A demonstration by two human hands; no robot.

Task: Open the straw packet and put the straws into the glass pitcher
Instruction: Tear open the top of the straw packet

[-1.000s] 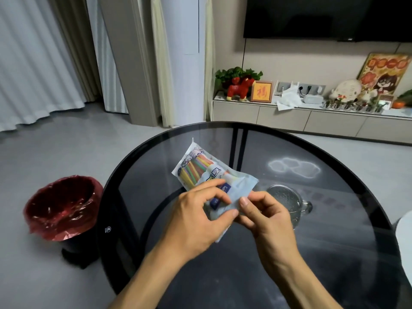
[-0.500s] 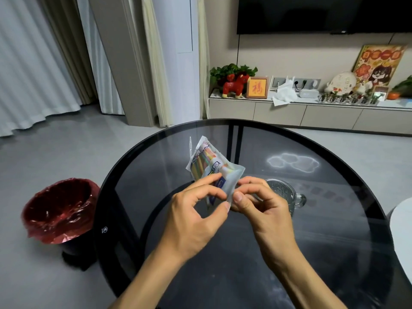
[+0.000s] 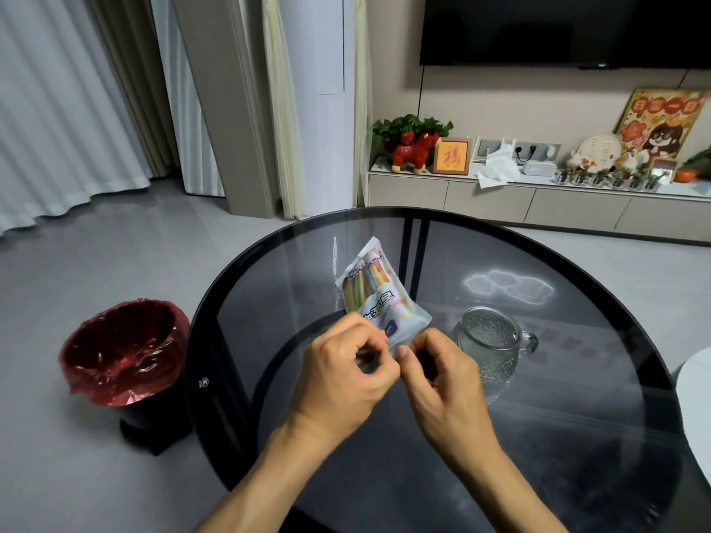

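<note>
A plastic straw packet (image 3: pixel 375 292) with coloured straws inside is held upright above the round dark glass table (image 3: pixel 577 436). My left hand (image 3: pixel 342 382) and my right hand (image 3: pixel 442 382) sit side by side and both pinch the packet's near bottom edge, fingers curled. The packet's lower end is hidden behind my fingers. An empty textured glass pitcher (image 3: pixel 490 350) with a handle on its right stands on the table just right of my right hand.
A bin with a red liner (image 3: pixel 123 352) stands on the floor left of the table. A white round object (image 3: pixel 698 413) pokes in at the right edge. A low cabinet (image 3: pixel 538 201) with ornaments runs along the far wall.
The packet has swung from lying slanted to the left to standing more upright. Both hands have closed in together on its near edge.
</note>
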